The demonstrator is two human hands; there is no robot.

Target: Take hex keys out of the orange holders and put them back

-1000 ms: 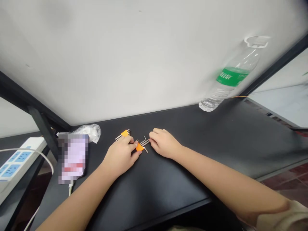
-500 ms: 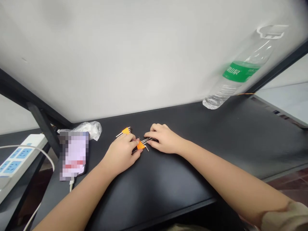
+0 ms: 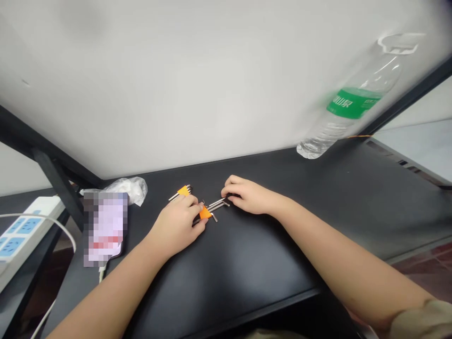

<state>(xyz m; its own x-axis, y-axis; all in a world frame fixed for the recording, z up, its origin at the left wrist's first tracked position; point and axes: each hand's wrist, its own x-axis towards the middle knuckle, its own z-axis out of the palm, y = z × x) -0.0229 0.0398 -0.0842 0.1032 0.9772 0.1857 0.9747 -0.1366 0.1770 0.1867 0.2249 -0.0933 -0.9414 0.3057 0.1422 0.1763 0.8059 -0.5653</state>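
On glossy black tabletop point(image 3: 226, 268), hands point(image 3: 176, 221), orange holder point(image 3: 205, 213), L-shaped metal rods point(image 3: 216, 203)

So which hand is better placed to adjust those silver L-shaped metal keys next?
Probably the right hand: its fingers are by the outer ends of the silver L-shaped metal keys, while the left hand is busy holding the nearer orange plastic holder.

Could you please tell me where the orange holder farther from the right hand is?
In the head view, that holder lies left of centre on the tabletop, just beyond the left hand and right of the plastic bag.
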